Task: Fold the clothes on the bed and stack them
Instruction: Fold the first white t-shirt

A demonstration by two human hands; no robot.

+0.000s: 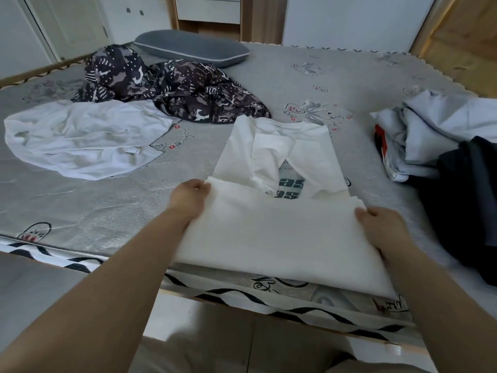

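Observation:
A white T-shirt (274,232) with dark printed letters lies partly folded at the near edge of the bed (107,211). Its lower half is lifted and doubled over toward the collar. My left hand (188,199) pinches the folded edge at the left corner. My right hand (382,227) grips the same edge at the right corner. Another white garment (83,138) lies crumpled at the left. A dark camouflage-patterned garment (172,87) is bunched behind it.
A grey pillow (192,51) lies at the head of the bed. At the right edge sit a pale grey-blue pile of clothes (430,130) and a black garment (468,200). The mattress's patterned front edge (295,300) runs below the shirt. Wooden furniture stands behind.

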